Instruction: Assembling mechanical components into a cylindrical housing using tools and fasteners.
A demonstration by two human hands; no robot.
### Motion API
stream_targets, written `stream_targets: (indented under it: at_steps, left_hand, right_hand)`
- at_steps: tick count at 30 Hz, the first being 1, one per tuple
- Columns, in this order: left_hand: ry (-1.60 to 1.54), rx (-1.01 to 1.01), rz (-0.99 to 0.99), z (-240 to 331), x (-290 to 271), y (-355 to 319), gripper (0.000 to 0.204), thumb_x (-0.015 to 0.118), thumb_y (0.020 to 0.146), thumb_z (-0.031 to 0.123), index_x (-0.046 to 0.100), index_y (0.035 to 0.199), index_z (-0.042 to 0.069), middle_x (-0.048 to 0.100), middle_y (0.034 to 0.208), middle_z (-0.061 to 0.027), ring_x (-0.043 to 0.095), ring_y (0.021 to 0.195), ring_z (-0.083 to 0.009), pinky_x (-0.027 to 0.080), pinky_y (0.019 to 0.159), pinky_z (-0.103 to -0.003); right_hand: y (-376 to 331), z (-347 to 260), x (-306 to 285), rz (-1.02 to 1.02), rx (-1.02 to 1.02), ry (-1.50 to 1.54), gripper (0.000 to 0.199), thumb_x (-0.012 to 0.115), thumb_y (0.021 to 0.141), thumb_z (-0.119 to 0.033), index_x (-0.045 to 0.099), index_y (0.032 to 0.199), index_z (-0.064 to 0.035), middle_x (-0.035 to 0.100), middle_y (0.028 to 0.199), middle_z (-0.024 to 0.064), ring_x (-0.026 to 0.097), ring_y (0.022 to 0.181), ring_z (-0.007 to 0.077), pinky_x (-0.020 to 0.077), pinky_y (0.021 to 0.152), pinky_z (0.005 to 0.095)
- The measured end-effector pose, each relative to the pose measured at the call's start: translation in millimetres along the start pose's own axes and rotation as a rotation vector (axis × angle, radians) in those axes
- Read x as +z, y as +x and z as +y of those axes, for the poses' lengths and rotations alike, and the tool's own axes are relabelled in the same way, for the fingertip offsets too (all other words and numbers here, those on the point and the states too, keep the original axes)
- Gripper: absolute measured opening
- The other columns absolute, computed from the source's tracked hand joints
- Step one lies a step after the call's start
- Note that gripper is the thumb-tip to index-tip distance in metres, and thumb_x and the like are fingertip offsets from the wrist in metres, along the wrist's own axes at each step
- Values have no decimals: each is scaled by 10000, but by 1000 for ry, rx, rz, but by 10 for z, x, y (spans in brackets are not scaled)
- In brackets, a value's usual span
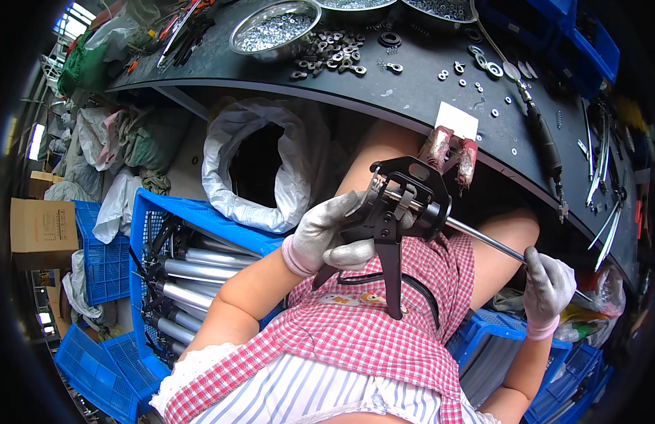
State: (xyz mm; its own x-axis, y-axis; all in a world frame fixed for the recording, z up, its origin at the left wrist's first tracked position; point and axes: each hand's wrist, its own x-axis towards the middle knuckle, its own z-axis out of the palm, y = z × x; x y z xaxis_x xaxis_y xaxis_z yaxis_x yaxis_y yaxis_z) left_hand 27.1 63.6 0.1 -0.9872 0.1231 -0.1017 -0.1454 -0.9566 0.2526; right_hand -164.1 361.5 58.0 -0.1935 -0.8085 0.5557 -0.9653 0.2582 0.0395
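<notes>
Above my lap, my left hand (327, 237), in a pale work glove, is closed around the black body of a caulking gun (389, 226). Its handle and trigger point down over my checked apron. A long metal rod (486, 238) runs out of the gun to the right. My right hand (548, 286), also gloved, has its fingers wrapped around the rod near its far end. Just beyond the gun, at the table edge, are two handle-like parts wrapped in worn red material (466, 164), beside a white card (457, 121).
Metal bowls of small hardware (274, 32) and a pile of metal links (334, 53) are on the dark table (405, 95). A corded-looking hand tool (543, 138) lies at right. A blue crate (140, 233) of silver tubes and a white-lined bin (218, 173) stand at left.
</notes>
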Motion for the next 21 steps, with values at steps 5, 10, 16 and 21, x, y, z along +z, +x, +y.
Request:
stream_targets:
  at_steps: [5, 10, 16, 21]
  left_hand:
    - [-76, 19, 119, 20, 150, 7, 738, 429, 976, 494, 309, 1414, -88, 614, 925, -151, 345, 344, -54, 248, 328, -194]
    - [10, 9, -81, 27, -51, 21, 650, 403, 993, 447, 327, 1436, -23, 595, 1118, -168, 340, 373, -55, 240, 344, -193]
    - [-3, -4, -28, 59, 4, 35, 673, 408, 976, 449, 337, 1423, -50, 613, 1143, -190, 384, 362, -73, 259, 321, -201]
    - [37, -11, -34, 72, -97, 37, 605, 381, 983, 413, 377, 1440, 16, 567, 1285, -203, 358, 352, -76, 254, 324, -196]
  right_hand:
    - [-57, -6, 28, -20, 45, 50, 416, 684, 733, 7, 693, 1123, -137, 631, 790, 37, 594, 634, 182, 455, 593, 309]
    - [-56, -32, 78, -20, 112, 145, 335, 676, 791, -7, 699, 1111, -105, 646, 824, 55, 601, 675, 195, 462, 632, 307]
    - [-2, -25, 56, 47, 61, 46, 412, 720, 649, 19, 720, 1035, -125, 665, 850, 51, 618, 682, 200, 474, 597, 312]
    - [2, -84, -11, 73, 6, -98, 404, 754, 628, -15, 732, 1010, -144, 677, 902, 48, 610, 708, 192, 457, 593, 307]
